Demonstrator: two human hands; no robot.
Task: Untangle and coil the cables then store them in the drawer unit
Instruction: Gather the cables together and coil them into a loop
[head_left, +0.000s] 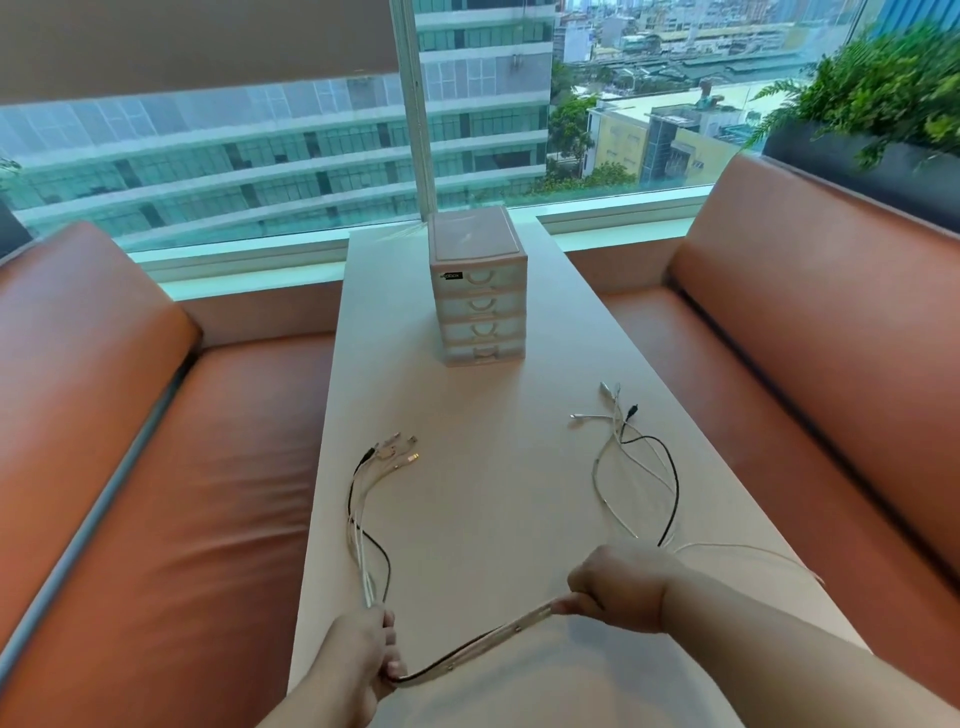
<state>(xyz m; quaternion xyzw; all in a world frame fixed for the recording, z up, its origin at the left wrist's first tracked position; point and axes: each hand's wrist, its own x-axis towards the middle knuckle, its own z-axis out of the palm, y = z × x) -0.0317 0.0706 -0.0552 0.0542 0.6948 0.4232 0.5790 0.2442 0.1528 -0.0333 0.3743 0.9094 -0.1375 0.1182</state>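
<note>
A bundle of several white cables and one black cable (483, 636) stretches between my two hands over the near end of the pale table (483, 467). My left hand (358, 657) grips the bundle at the lower left. My right hand (618, 590) grips it at the right. One set of plug ends (392, 449) fans out on the table at the left, the other set of plug ends (610, 410) lies at the right. A small pink drawer unit (478, 291) with several shut translucent drawers stands at the far middle of the table.
Orange leather benches flank the table, one on the left (130, 467) and one on the right (831, 364). A window sill (249, 265) and large window lie beyond the table's far end. A planter with green plants (883, 104) sits at the back right.
</note>
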